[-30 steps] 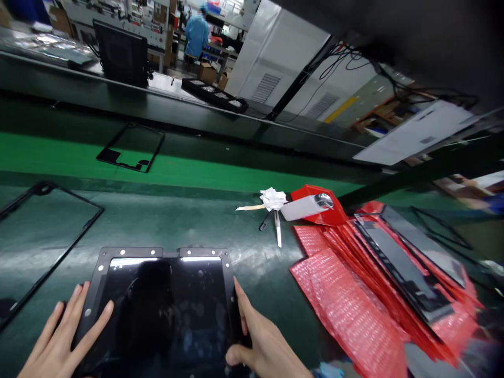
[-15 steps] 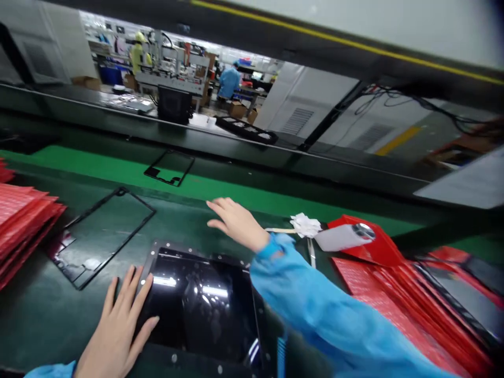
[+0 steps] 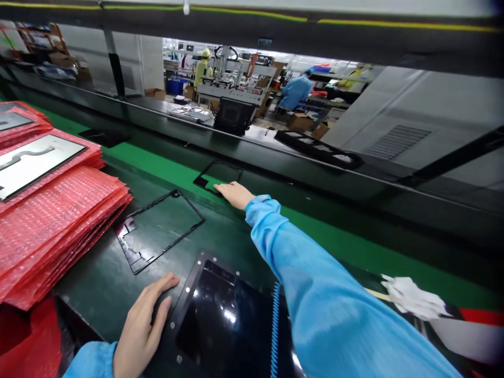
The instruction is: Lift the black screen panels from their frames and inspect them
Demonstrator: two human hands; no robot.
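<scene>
My right hand (image 3: 235,193) is stretched far forward in a blue sleeve, fingers flat, resting on the near edge of a thin black frame (image 3: 216,176) that lies on the green belt. My left hand (image 3: 142,324) lies flat and open on the dark bench, touching the left edge of a black glossy panel with a screw-holed metal border (image 3: 220,320) right in front of me. A second thin black frame (image 3: 157,229) lies between the two hands, to the left.
Stacks of red bubble-wrap bags (image 3: 51,210) holding grey panels fill the left side. A crumpled white wipe (image 3: 413,298) lies at the right. A black rail and shelf with a dark monitor (image 3: 233,115) and trays run behind the belt. People work in the background.
My view has swung left. My right hand has reached farther forward, from above the bench to the frame on the green belt. My left hand stays at the panel's left edge.
</scene>
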